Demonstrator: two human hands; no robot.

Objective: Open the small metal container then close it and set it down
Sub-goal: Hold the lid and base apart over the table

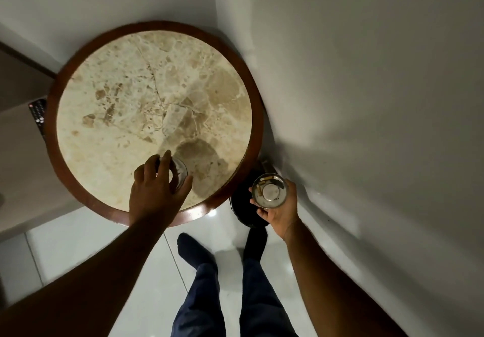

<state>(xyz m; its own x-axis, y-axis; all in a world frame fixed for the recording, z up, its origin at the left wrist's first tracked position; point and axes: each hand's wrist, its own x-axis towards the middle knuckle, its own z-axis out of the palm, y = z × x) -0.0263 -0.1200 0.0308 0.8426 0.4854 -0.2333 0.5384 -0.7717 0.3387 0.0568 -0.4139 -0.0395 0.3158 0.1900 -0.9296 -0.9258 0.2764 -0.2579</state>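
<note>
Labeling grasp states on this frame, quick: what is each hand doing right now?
Left hand: closed on the lid, low over the round table.
Right hand: holding the open metal container beside the table, off its edge.

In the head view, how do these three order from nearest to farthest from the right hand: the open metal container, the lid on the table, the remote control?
1. Open metal container: held in the right hand, right of the table.
2. Lid: on the marble top near its front edge, under the left hand.
3. Remote control: beyond the table's far left rim.
</note>
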